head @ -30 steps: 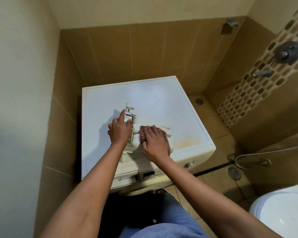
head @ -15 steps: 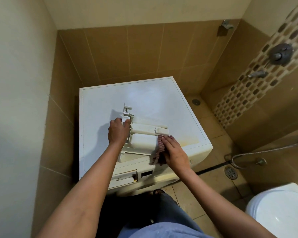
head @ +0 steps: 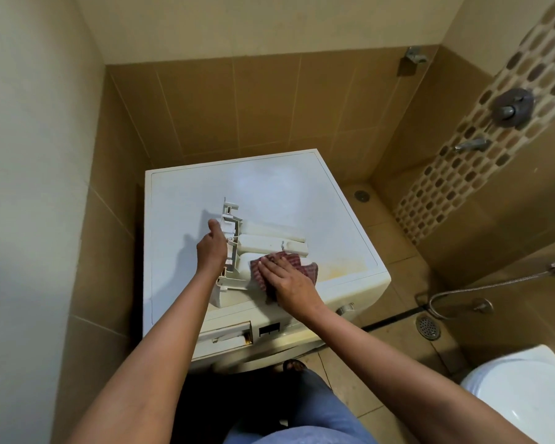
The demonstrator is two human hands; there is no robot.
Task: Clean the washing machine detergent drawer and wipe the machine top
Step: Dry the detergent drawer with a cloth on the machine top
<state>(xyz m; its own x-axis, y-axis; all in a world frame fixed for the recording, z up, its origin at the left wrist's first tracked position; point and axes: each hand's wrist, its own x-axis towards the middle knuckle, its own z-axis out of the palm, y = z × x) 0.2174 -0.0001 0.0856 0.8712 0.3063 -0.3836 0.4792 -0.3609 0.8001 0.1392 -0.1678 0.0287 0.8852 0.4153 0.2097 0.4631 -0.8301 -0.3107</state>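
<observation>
Drawer: the detergent drawer [head: 263, 248], yellowed white plastic, lies on the machine top [head: 269, 190] near its front edge.
Left: your left hand [head: 212, 251] grips its left end.
Right: your right hand [head: 285, 280] presses a checked cloth [head: 306, 267] on it, fingers straight.

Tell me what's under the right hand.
Under the right hand: a red checked cloth, pressed onto the detergent drawer on the machine top. The drawer surface beneath the cloth is covered.
</observation>
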